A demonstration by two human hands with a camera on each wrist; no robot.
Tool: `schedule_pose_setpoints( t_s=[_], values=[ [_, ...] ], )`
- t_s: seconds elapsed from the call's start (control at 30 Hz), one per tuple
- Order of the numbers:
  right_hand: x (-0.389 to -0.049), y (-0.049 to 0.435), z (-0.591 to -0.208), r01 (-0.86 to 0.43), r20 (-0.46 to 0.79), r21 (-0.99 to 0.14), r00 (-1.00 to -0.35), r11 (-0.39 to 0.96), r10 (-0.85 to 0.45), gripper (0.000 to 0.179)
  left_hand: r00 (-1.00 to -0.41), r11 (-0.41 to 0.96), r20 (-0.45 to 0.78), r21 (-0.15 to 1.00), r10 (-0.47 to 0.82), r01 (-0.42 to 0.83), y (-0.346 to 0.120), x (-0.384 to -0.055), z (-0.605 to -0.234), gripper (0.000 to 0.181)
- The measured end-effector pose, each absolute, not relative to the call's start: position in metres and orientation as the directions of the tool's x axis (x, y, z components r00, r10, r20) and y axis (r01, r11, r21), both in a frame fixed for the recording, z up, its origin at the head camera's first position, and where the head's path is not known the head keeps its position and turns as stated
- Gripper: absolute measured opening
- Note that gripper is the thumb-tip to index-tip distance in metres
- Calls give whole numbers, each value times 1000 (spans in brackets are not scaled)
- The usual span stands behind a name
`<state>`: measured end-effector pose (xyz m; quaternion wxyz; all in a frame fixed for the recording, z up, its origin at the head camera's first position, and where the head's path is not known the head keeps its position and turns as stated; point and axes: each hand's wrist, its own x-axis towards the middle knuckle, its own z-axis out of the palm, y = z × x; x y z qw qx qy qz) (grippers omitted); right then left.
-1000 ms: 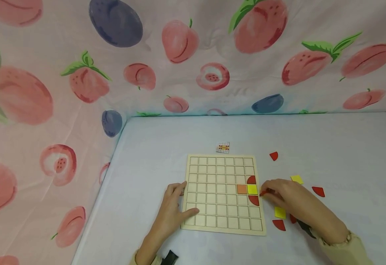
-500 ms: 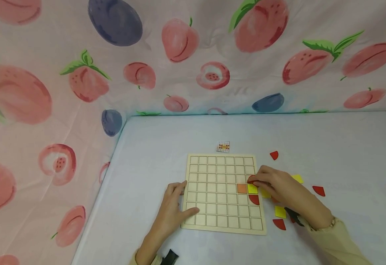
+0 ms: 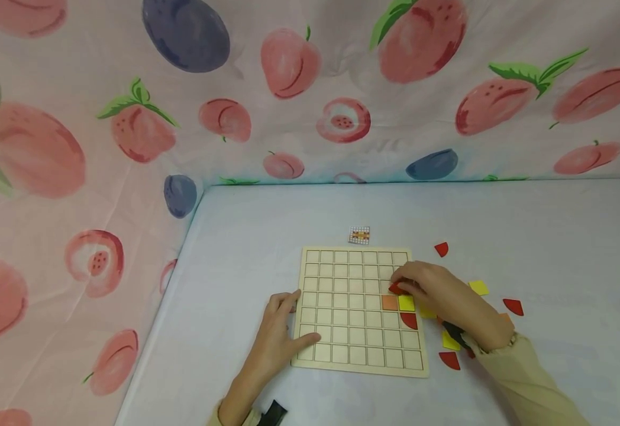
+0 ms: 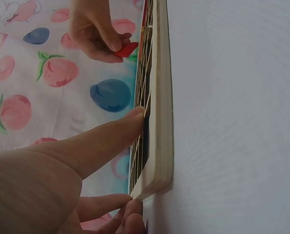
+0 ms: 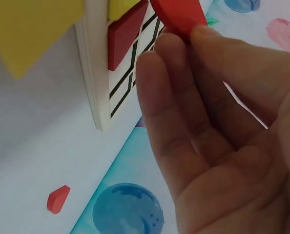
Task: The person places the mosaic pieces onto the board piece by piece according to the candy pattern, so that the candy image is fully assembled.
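A pale wooden grid board [image 3: 342, 316] lies on the white surface. My left hand [image 3: 275, 334] rests at its left side, thumb laid on the grid and other fingers at the edge. Over the third row near the right side, my right hand [image 3: 438, 290] pinches a red quarter-circle tile [image 5: 181, 14] between thumb and fingertips. Below that tile, an orange square tile [image 3: 390, 302] and a yellow square tile [image 3: 406, 303] sit in cells, with a red tile [image 3: 409, 321] under the yellow. Another red tile [image 5: 128, 34] sits beyond the yellow, hidden by my right hand in the head view.
Loose red tiles, such as one at the far right [image 3: 513, 307] and one nearer [image 3: 449, 360], and yellow squares [image 3: 478, 287] lie right of the board, partly under my right forearm. A small pattern card [image 3: 359, 235] lies beyond the board. Fruit-print cloth [image 3: 288, 118] rises behind.
My right hand has carried the red tile from beside the board's right edge leftward and away from me, over the third row. My left hand has stayed in place.
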<state>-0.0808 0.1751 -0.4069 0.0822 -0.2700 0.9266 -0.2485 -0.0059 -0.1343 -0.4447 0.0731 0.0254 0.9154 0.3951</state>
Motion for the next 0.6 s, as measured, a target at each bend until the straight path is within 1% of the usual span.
schedule_pose_setpoints(
  t_s=[0.27, 0.6],
  values=[
    [-89, 170, -411, -504, -36, -483, -805, 716, -592, 17, -988, 686, -111, 727, 106, -8, -134, -6, -445, 87],
    [-95, 162, -415, -449, -97, -522, -813, 725, -574, 18, -989, 684, -103, 730, 111, 1, -135, -6, -446, 87]
  ],
)
